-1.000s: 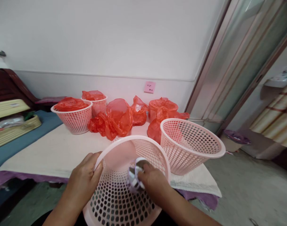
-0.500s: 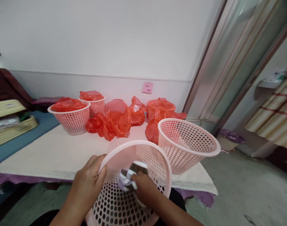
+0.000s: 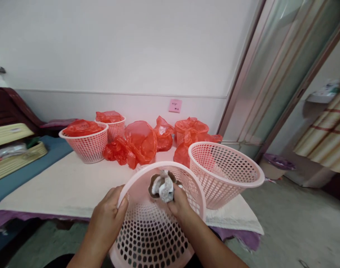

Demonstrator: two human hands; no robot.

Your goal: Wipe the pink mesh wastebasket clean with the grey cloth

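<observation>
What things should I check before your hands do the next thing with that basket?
1. Left hand gripping the rim of the pink plastic basket: ok.
2. Right hand holding the crumpled grey-and-white bundle: ok.
3. Bundle over the inside of the basket: ok.
4. Second pink basket sitting level on the white cloth: not ok, it tilts and nobody holds it.
5. Red plastic bags away from the hands: ok, they lie back by the wall.
6. What the bundle is made of: cannot tell.
</observation>
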